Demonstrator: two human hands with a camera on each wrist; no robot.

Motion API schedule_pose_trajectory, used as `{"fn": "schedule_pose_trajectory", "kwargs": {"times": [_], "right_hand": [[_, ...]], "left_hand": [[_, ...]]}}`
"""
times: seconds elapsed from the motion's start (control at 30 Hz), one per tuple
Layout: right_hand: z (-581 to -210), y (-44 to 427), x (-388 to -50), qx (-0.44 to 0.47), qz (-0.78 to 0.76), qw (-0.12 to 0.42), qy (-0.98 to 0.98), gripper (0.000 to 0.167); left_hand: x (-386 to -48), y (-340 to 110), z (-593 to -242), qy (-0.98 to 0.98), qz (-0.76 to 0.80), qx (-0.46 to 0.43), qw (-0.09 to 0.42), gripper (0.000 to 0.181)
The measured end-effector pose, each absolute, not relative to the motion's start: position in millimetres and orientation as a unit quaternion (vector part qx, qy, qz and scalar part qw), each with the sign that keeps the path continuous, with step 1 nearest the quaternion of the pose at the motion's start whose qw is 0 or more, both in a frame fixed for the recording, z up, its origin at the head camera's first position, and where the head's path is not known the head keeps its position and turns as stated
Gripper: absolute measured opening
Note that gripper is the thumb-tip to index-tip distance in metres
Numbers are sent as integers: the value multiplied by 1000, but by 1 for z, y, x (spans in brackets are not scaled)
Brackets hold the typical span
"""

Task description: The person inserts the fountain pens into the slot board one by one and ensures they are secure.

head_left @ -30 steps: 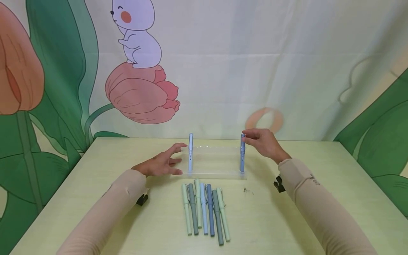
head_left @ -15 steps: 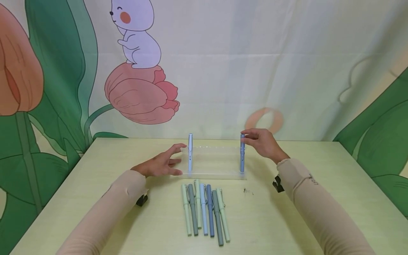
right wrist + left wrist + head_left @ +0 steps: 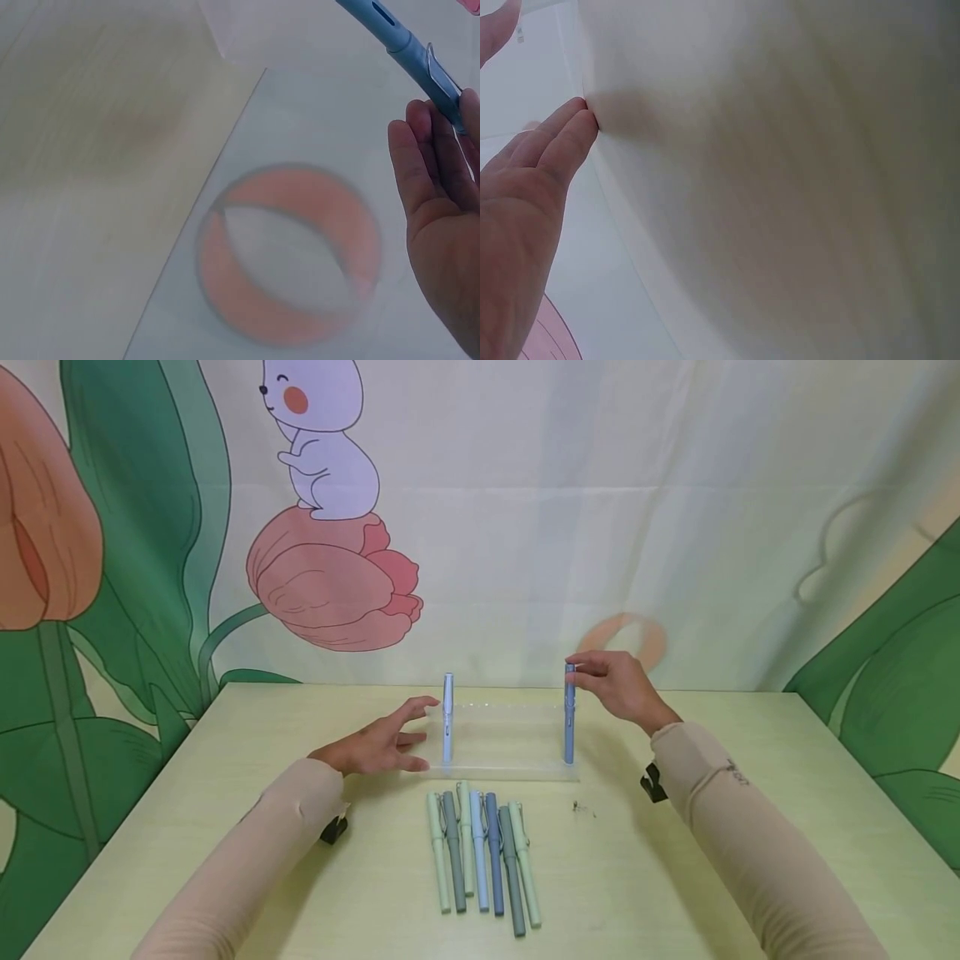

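Note:
A see-through pen rack (image 3: 510,772) stands toward the back of the table. My left hand (image 3: 375,743) has its fingers spread at the rack's left end, with fingertips against it. Close by, a light blue pen (image 3: 447,727) stands upright in the rack. At the right end, my right hand (image 3: 618,689) pinches the top of a blue pen (image 3: 569,727), which is upright. The right wrist view shows this blue pen (image 3: 412,60) with its metal clip near the fingers. In the left wrist view, the left hand (image 3: 532,172) has straight fingers.
In front of the rack lie several capped pens side by side: pale green (image 3: 438,860), grey-green (image 3: 512,877), light blue (image 3: 480,860) and darker blue (image 3: 495,860). A tiny dark scrap (image 3: 581,808) is to their right. A printed curtain (image 3: 525,527) hangs behind the table.
My right hand has risen slightly, and the blue pen in it has come up a little and shifted slightly left. My left hand stays where it was.

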State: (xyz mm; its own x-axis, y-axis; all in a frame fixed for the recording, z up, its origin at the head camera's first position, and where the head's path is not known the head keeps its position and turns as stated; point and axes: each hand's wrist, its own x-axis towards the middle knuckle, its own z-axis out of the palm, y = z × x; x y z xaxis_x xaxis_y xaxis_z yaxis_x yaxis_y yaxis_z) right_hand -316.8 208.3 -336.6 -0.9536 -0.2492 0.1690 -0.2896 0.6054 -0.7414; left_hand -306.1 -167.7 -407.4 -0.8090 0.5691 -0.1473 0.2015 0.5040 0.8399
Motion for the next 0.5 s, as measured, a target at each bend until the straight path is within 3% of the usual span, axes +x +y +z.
{"fn": "schedule_pose_trajectory", "kwargs": {"times": [0.5], "right_hand": [[-320, 195, -319, 157, 419, 29, -894, 36]], "left_hand": [[-307, -168, -408, 840, 442, 233, 209, 95]]}}
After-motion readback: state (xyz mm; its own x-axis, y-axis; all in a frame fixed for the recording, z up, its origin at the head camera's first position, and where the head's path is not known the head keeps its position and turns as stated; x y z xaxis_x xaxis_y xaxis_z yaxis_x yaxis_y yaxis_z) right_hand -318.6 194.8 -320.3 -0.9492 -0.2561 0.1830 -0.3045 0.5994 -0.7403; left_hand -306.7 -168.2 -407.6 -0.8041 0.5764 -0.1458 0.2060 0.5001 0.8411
